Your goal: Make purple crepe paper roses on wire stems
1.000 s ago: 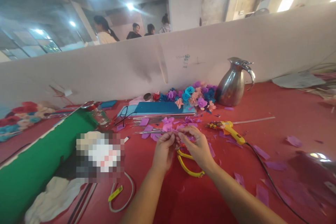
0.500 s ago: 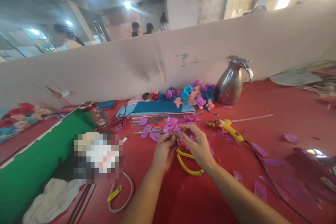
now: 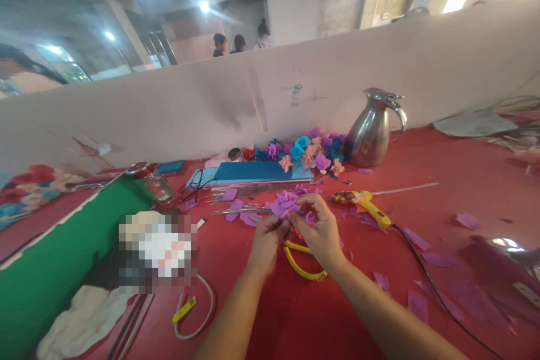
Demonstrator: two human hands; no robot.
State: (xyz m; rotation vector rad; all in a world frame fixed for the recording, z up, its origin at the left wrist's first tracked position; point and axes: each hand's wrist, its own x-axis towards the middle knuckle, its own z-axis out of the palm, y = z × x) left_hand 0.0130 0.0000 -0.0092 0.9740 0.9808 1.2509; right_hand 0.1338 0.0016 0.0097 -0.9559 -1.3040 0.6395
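Note:
Both hands meet over the red table around a purple paper flower point(image 3: 286, 203). My left hand point(image 3: 269, 236) pinches its base from below, thumb and fingers pressed together. From the other side, my right hand point(image 3: 318, 228) is closed with its fingertips on the petals. The exact grip at the flower's base is hidden by the fingers. Under the hands lies a pair of yellow-handled pliers point(image 3: 306, 277), its head partly covered by my right hand. Purple paper pieces point(image 3: 235, 209) and thin metal wires point(image 3: 242, 212) lie just beyond my left hand.
A yellow glue gun point(image 3: 371, 211) with a black cord lies at right among purple scraps point(image 3: 417, 305). Behind stand a steel jug point(image 3: 369, 132), finished paper flowers point(image 3: 310, 152) and blue sheets point(image 3: 253, 171). At left are a glass jar point(image 3: 156, 185) and a green panel point(image 3: 76, 236).
The purple flower has turned and shows more of its layered petals. My fingers have shifted slightly around it. In the background at left, a person has moved further left.

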